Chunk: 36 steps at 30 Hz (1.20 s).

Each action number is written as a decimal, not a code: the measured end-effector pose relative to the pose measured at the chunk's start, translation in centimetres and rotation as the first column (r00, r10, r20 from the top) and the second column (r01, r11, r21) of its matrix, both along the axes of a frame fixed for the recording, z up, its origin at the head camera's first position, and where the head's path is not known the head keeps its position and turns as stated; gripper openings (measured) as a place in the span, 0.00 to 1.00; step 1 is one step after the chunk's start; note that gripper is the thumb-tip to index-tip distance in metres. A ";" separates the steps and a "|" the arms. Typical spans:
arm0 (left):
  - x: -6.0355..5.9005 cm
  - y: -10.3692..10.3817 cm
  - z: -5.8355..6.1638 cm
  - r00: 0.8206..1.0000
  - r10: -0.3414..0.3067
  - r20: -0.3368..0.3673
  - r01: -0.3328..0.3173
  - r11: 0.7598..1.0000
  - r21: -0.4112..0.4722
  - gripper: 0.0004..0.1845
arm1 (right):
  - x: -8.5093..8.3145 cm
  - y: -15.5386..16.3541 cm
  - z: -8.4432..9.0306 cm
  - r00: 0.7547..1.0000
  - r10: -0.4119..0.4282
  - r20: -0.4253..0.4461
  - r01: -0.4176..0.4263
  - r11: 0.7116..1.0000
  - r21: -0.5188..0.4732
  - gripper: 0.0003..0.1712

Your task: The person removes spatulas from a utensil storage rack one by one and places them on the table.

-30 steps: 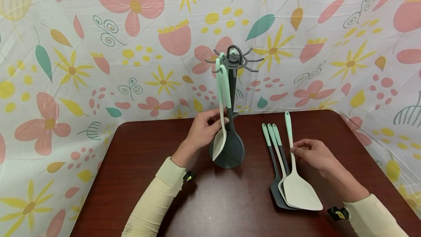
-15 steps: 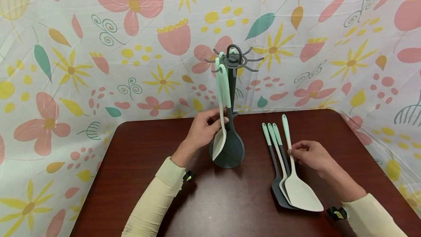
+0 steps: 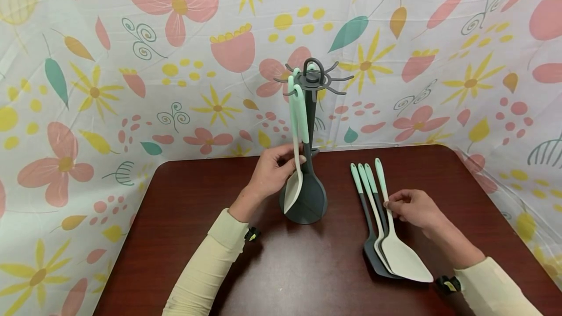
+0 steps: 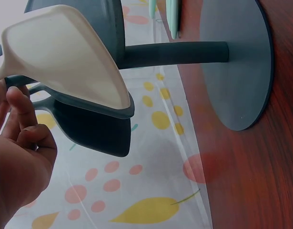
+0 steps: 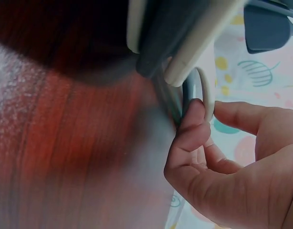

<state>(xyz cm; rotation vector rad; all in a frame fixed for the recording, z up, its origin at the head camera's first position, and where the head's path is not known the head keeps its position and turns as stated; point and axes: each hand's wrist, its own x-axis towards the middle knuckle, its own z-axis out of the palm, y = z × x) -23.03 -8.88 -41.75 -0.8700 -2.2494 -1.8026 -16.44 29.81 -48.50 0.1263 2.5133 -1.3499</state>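
Note:
A dark grey utensil rack point(image 3: 310, 111) stands mid-table on a round base point(image 4: 237, 62). From its hooks hang mint-handled tools: a cream spoon point(image 3: 293, 191) and a dark one behind it point(image 4: 89, 126). My left hand point(image 3: 291, 161) grips the cream spoon's handle just above its head point(image 4: 65, 62). To the right, several mint-handled utensils lie side by side. My right hand point(image 3: 388, 205) pinches the thin handle point(image 5: 203, 90) of the cream turner point(image 3: 404, 257), which lies on top of the others with its blade on the table.
The dark wooden table point(image 3: 197, 238) is backed by a flowered cloth point(image 3: 131, 62) that also hangs past the right edge. Several rack hooks point(image 3: 340, 79) on the right side are bare. Both forearms wear cream sleeves.
The turner's handle has swung a little left and down, closing on the other handles, and my right hand has sunk with it. The left hand and rack have stayed put.

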 end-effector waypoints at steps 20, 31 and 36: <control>-0.1 0.0 0.0 0.999 -0.036 0.008 0.035 0.999 0.036 0.14 | -0.2 0.0 -0.9 1.000 -0.001 -0.003 0.001 1.000 0.028 0.16; -0.1 0.0 -0.1 0.999 -0.042 0.000 0.042 0.998 0.047 0.14 | -0.2 0.0 -0.9 1.000 -0.005 -0.006 0.006 0.999 0.033 0.17; -0.2 0.0 -0.2 0.999 -0.038 -0.002 0.038 0.998 0.043 0.14 | -0.3 0.0 -1.0 1.000 0.004 -0.010 -0.004 0.999 0.033 0.18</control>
